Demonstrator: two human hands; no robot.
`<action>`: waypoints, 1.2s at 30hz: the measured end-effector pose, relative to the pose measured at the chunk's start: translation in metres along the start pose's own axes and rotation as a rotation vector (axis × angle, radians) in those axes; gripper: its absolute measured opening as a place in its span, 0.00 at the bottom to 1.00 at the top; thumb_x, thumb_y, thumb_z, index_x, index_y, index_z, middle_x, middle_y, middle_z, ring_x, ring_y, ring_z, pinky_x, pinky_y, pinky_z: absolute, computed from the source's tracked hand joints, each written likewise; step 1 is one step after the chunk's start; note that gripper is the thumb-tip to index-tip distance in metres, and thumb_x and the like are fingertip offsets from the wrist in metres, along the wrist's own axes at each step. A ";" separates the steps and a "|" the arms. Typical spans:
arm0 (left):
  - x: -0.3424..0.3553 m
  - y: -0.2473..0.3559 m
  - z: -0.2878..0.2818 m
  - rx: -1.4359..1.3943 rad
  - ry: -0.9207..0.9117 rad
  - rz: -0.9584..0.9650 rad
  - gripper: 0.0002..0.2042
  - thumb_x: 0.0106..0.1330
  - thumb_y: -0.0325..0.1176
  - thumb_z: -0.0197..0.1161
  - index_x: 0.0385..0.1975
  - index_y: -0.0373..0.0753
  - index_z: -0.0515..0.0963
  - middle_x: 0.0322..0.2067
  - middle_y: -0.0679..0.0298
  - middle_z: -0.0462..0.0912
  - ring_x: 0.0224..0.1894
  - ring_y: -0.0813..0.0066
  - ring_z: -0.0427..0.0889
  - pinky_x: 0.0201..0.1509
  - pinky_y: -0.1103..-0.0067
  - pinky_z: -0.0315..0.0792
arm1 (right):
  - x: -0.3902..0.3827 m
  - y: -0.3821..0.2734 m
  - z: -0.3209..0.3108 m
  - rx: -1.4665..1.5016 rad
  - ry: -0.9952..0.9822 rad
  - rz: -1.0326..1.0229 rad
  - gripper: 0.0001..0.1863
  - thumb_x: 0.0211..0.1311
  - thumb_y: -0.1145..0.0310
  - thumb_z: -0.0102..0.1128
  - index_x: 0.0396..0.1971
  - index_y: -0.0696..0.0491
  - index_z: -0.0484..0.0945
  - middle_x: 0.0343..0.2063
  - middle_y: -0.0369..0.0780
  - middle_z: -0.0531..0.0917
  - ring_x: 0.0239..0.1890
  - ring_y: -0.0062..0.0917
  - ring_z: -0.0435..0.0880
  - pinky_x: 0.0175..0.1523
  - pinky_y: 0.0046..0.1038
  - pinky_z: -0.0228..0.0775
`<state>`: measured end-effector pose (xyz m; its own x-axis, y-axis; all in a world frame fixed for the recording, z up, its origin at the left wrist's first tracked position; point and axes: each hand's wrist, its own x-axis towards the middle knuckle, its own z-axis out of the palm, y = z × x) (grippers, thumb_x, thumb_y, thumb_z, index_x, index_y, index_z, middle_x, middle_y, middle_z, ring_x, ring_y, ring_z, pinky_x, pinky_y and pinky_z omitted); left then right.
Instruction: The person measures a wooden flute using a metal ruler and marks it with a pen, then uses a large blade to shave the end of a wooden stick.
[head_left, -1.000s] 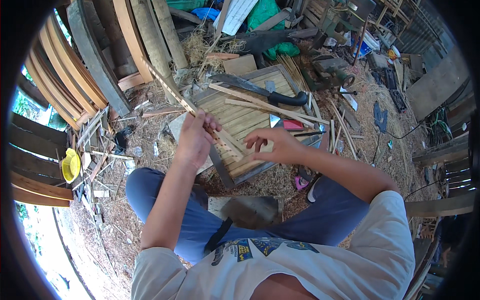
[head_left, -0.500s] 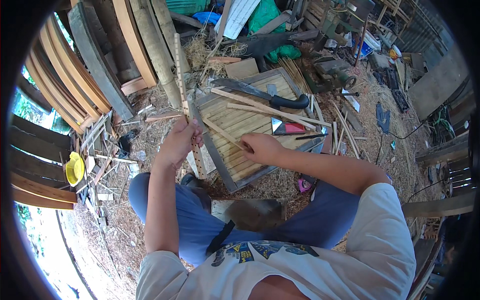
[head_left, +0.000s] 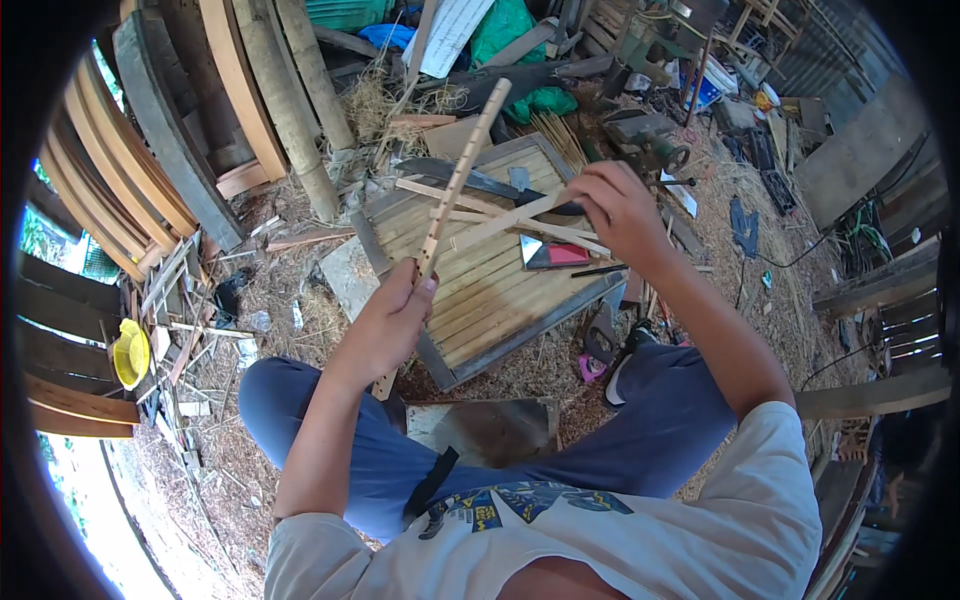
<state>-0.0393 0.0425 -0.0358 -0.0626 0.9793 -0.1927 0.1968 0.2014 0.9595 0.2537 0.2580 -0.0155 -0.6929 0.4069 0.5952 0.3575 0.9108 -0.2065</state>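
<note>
Dotted stick [head_left: 461,185] slants over the slatted surface [head_left: 480,325], gripped by the left hand [head_left: 388,325], whose fingers wrap its lower part, seemingly to leave the longer upper length clear. The right hand [head_left: 618,205] pinches a thin strip [head_left: 510,218] at one end, with the other end pointing toward the stick; that hold probably keeps the fingers out of the gap between them. A big knife [head_left: 490,184] lies on the surface.

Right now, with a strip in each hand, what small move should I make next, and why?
Perhaps ease the plain strip toward the dark-marked strip: your right hand holds the plain one with its free end pointing that way, apparently just short of it, while your left hand grips the marked one.
</note>
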 end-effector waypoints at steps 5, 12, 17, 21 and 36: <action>0.002 -0.003 0.008 0.104 -0.117 0.035 0.10 0.86 0.39 0.49 0.50 0.39 0.70 0.28 0.73 0.66 0.27 0.88 0.64 0.28 0.84 0.63 | -0.002 0.007 -0.021 -0.188 0.108 -0.148 0.14 0.57 0.80 0.67 0.45 0.53 0.83 0.44 0.42 0.82 0.49 0.42 0.82 0.54 0.41 0.76; -0.004 0.005 0.010 0.210 -0.161 0.010 0.12 0.86 0.39 0.49 0.55 0.37 0.71 0.30 0.71 0.70 0.29 0.85 0.68 0.32 0.82 0.67 | -0.004 0.006 -0.025 -0.246 0.114 -0.214 0.19 0.50 0.83 0.66 0.44 0.53 0.83 0.45 0.41 0.82 0.50 0.40 0.83 0.56 0.40 0.78; -0.006 0.001 0.007 0.305 -0.143 0.038 0.12 0.86 0.39 0.50 0.55 0.36 0.71 0.31 0.69 0.72 0.32 0.81 0.72 0.36 0.78 0.71 | -0.003 0.006 -0.025 -0.255 0.124 -0.221 0.19 0.49 0.83 0.66 0.44 0.53 0.84 0.45 0.41 0.82 0.50 0.39 0.83 0.56 0.39 0.78; -0.007 0.004 0.007 0.337 -0.158 0.010 0.12 0.86 0.39 0.50 0.54 0.37 0.71 0.31 0.67 0.73 0.33 0.79 0.74 0.38 0.76 0.73 | -0.003 0.004 -0.024 -0.262 0.127 -0.239 0.19 0.49 0.82 0.68 0.44 0.52 0.84 0.44 0.39 0.83 0.50 0.38 0.83 0.57 0.39 0.79; -0.006 0.001 0.011 0.378 -0.218 0.021 0.12 0.86 0.42 0.50 0.46 0.38 0.70 0.29 0.66 0.73 0.32 0.77 0.73 0.38 0.74 0.72 | -0.005 0.005 -0.018 -0.235 0.130 -0.258 0.18 0.51 0.82 0.67 0.43 0.53 0.86 0.45 0.40 0.83 0.52 0.40 0.84 0.57 0.41 0.78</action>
<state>-0.0278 0.0367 -0.0354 0.1453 0.9569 -0.2514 0.5425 0.1355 0.8290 0.2702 0.2597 -0.0051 -0.6991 0.1405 0.7011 0.3263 0.9352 0.1380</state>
